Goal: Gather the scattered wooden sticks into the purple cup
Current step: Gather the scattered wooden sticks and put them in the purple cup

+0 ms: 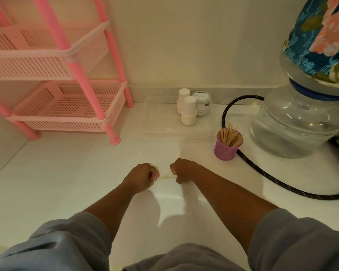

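Apparently both hands pinch one pale, thin wooden stick.

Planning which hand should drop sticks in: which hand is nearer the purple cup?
Right. The right hand sits just below-left of the purple cup; the left hand is further left, both pinching a wooden stick between them.

Single head-worn view, facing forward and down, close over white counter
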Action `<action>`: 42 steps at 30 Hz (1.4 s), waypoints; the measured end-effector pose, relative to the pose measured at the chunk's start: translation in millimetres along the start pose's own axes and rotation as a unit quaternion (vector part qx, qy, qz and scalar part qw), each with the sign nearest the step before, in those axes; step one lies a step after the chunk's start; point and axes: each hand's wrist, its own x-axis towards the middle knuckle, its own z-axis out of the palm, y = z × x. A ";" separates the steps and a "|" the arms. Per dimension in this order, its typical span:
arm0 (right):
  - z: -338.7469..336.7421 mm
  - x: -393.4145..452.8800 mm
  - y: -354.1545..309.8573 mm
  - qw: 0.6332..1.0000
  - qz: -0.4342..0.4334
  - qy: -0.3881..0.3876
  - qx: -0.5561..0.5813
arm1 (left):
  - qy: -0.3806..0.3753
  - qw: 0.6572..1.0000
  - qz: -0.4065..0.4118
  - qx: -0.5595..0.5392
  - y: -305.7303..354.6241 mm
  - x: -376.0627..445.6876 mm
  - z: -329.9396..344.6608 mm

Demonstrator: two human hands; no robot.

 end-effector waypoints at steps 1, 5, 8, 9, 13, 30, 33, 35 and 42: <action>0.8 -0.6 2.0 1.000 0.001 -0.001 -0.002 | 0.000 1.000 -0.003 0.000 -1.6 -0.3 -0.4; 2.4 -3.3 8.8 1.000 0.001 0.000 -0.006 | 0.018 0.999 -0.026 -0.016 -5.4 -1.2 1.7; 2.9 -4.2 12.9 1.000 0.001 0.001 0.014 | 0.023 0.999 -0.045 -0.007 -4.2 1.6 2.8; 2.9 -4.9 14.3 1.000 0.004 0.001 0.024 | 0.015 0.999 -0.041 0.008 -3.5 3.2 3.1; 3.5 -7.7 19.9 0.998 0.017 0.012 0.060 | 0.000 0.998 -0.012 0.054 -3.7 7.4 4.7; 13.1 -10.0 35.7 0.967 0.088 0.067 0.231 | 0.070 0.996 0.040 0.034 -9.2 1.9 27.7; 10.1 -10.3 37.3 0.947 0.096 0.114 0.284 | 0.078 0.997 0.014 0.006 -3.2 8.0 31.2; 5.7 -10.2 38.8 0.931 0.099 0.153 0.316 | 0.084 0.996 0.000 -0.008 4.1 15.2 30.0; -18.4 -13.2 48.4 0.892 0.090 0.265 0.354 | 0.130 0.987 -0.018 -0.096 48.3 50.4 8.9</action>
